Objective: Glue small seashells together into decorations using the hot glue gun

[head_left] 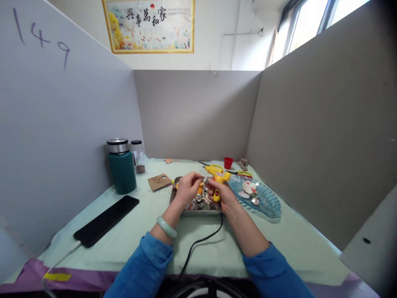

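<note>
My right hand (225,197) is wrapped round a yellow glue gun (221,177), whose nozzle points up and left and whose black cord (201,240) runs down to the front edge. My left hand (188,188) is beside it with its fingertips pinched together; whatever they hold is too small to make out. Both hands are over a metal tray (198,213) filled with small shells and ornaments. To the right of the tray, a blue glass dish (268,203) bears shell pieces (249,187).
A green flask (120,171), a clear jar (138,157) and a black phone (107,219) stand or lie at the left. Behind the tray are a brown card (159,182), a red cup (228,163) and yellow-handled pliers (243,174). Grey partitions (198,116) enclose the table.
</note>
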{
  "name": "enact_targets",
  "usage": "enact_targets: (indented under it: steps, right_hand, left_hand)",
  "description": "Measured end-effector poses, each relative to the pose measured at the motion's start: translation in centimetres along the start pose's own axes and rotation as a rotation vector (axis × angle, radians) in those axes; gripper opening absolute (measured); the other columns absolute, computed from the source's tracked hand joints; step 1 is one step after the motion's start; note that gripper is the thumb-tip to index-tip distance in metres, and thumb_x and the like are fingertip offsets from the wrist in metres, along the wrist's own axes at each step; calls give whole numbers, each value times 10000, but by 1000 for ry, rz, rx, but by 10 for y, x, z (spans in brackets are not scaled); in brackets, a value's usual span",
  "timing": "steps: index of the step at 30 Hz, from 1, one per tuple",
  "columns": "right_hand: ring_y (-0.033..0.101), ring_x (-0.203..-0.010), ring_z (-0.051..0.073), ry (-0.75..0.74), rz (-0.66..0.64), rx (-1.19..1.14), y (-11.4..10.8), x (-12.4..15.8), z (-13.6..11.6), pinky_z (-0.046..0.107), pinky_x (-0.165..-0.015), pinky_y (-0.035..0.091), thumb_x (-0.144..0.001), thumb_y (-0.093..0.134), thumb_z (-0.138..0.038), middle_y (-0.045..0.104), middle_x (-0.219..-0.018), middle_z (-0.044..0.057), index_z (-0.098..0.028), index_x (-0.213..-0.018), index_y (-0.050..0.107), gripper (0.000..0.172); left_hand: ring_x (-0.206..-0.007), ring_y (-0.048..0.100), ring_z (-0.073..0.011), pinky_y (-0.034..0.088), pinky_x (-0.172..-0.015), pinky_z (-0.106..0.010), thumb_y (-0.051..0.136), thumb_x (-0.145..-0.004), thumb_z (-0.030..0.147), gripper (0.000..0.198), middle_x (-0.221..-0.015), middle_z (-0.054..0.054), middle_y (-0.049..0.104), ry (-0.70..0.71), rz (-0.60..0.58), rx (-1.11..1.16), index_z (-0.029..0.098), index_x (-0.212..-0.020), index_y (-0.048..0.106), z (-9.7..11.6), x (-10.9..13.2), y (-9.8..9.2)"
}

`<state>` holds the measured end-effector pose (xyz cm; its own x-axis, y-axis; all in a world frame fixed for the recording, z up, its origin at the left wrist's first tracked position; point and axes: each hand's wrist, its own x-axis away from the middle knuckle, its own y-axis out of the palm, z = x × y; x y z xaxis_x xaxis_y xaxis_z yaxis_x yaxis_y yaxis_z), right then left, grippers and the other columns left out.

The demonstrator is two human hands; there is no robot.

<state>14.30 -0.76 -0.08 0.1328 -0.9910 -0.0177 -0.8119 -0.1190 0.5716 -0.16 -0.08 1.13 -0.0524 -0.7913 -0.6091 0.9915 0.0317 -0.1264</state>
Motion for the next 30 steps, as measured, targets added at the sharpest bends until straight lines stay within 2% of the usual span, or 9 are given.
enact_targets:
  steps: [4,9,14,19,24,30]
  right_hand:
    - [446,-397,50,35,-4,-29,-2,-2,1,148,-333,341,-659,747,-260,594,-603,-26,-175,-802,564,247]
    - [451,-403,52,39,-19,-38,-3,-3,2,146,-330,335,-657,751,-258,602,-615,-23,-178,-807,561,254]
    - [442,-397,50,61,19,-20,-2,-3,2,150,-329,347,-679,735,-253,612,-609,-15,-171,-777,567,211]
    - [443,-393,48,56,16,-24,-2,-3,2,145,-326,345,-674,736,-247,597,-593,-25,-165,-792,568,221]
    - [470,-398,66,19,14,-10,-5,-7,6,164,-331,361,-644,750,-217,597,-577,-32,-184,-796,584,227]
    - [484,-413,74,3,-1,-1,-9,-13,9,173,-339,381,-673,733,-207,627,-614,-12,-185,-806,602,188]
  left_hand:
    - [-687,518,-156,378,-691,-234,638,-740,141,97,-730,-30,627,128,-28,-92,215,-740,700,6,4,-1]
    - [-697,517,-170,375,-708,-242,621,-757,137,122,-742,-38,618,150,8,-119,226,-757,704,6,5,-2]
    - [-741,538,-179,390,-750,-253,601,-782,143,137,-783,-47,626,176,-36,-229,233,-798,703,2,6,-2]
    - [-738,549,-169,389,-744,-248,615,-766,137,114,-778,-39,630,168,-22,-205,225,-766,688,1,6,-1]
    - [-730,567,-151,409,-698,-249,515,-839,141,137,-797,-35,639,313,-56,-490,195,-821,640,0,6,-2]
    - [-707,575,-134,423,-678,-235,505,-854,137,123,-791,-27,639,399,-64,-609,189,-826,613,-2,7,-3]
